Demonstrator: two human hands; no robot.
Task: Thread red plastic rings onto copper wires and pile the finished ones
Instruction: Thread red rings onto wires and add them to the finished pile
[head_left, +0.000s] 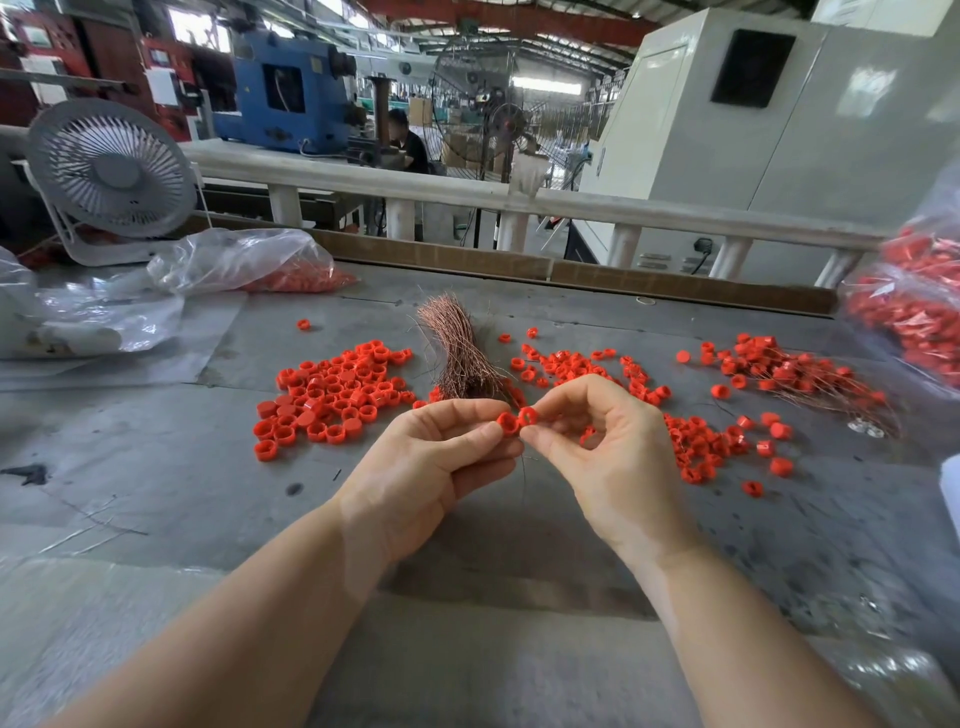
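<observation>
My left hand (431, 467) pinches a red plastic ring (507, 423) between thumb and fingers. Touching it on the right is a second red ring (528, 415), pinched by my right hand (613, 452). A thin wire (523, 470) hangs down below the two rings. Behind my hands lies a bundle of copper wires (460, 348). Loose red rings are heaped to the left (332, 395) and scattered to the right (696, 441). Rings threaded on wires are piled at the far right (795, 374).
Clear plastic bags with red rings lie at the back left (249, 267) and at the right edge (914, 312). A white desk fan (111, 166) stands at the back left. The grey table (467, 649) ends at a cardboard strip and a white railing.
</observation>
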